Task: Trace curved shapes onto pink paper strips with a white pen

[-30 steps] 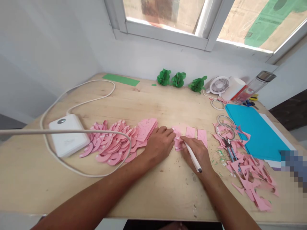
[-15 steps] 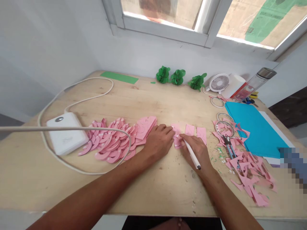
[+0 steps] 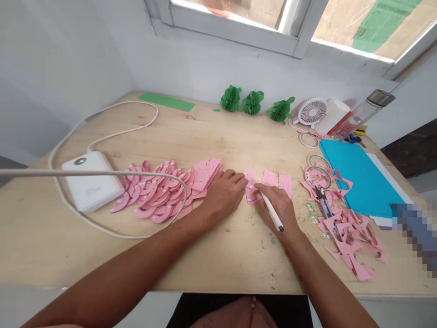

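A white pen (image 3: 272,212) with a dark end is gripped in my right hand (image 3: 282,205), its writing end low over a small pink paper piece (image 3: 250,197) with dark curved lines and pale spots. My left hand (image 3: 225,191) rests at that paper's left edge, fingers bent together and fingertips on it. Two more marked pink pieces, one behind (image 3: 269,176) and one farther right (image 3: 286,182), lie by my right hand. Left of my left hand is a stack of pink sheets (image 3: 205,175), then a heap of curved pink cut-outs (image 3: 164,191).
A white power bank (image 3: 92,182) with a looping cable lies left. Scissors (image 3: 322,200), tape rolls (image 3: 318,176) and pink scraps (image 3: 351,232) lie right, near a blue folder (image 3: 365,182). Green paper shapes (image 3: 252,103), a small fan (image 3: 312,111) and a bottle (image 3: 367,111) stand along the wall.
The view has tipped slightly downward, so the table sits higher in the picture. Both hands stay in nearly the same place at the pink paper, with the pen still held.
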Demonstrator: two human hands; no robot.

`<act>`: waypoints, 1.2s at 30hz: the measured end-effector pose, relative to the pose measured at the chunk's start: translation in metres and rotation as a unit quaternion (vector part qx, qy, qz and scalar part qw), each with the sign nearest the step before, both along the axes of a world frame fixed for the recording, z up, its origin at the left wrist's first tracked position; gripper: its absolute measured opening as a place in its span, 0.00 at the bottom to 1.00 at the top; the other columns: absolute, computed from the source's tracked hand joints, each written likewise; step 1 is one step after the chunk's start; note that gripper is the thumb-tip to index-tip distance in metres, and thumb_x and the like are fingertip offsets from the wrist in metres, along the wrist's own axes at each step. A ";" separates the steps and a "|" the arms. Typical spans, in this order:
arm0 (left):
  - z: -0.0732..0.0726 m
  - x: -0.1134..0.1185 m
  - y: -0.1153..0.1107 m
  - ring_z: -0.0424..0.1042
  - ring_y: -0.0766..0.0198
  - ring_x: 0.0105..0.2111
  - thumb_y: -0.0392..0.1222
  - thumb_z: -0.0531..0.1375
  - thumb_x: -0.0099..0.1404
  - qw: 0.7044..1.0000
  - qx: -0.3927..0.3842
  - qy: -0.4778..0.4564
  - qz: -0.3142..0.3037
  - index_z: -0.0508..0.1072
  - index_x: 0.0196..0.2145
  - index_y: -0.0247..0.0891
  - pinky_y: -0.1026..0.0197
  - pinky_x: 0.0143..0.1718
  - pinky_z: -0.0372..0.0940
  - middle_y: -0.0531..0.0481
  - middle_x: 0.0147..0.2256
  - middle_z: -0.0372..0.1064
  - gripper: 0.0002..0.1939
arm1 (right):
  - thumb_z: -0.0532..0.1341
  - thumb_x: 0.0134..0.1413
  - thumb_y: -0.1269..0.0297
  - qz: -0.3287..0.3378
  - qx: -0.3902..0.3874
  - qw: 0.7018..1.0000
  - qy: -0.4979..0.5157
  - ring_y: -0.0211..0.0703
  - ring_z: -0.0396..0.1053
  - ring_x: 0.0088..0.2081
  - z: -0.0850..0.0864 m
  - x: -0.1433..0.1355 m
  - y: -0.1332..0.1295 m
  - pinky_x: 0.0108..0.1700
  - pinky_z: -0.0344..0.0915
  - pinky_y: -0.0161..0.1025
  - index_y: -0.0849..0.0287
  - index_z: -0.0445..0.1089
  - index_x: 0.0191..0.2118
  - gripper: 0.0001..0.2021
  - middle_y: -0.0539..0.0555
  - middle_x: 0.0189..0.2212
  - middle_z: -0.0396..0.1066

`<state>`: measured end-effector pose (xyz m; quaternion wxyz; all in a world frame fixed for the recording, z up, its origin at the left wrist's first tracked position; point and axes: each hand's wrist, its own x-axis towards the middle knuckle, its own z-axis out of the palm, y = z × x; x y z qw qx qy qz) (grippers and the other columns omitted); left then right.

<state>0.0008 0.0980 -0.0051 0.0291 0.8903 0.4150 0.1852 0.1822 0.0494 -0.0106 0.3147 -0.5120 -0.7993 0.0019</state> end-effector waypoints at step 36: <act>-0.002 0.000 -0.002 0.65 0.56 0.45 0.34 0.53 0.66 0.999 0.030 0.037 -0.008 0.70 0.41 0.39 0.53 0.44 0.59 0.47 0.43 0.70 0.08 | 0.55 0.61 0.70 0.006 0.009 1.000 0.012 0.45 0.73 0.38 0.003 -0.003 -0.001 0.43 0.65 0.42 0.58 0.68 0.50 0.13 0.56 0.38 0.77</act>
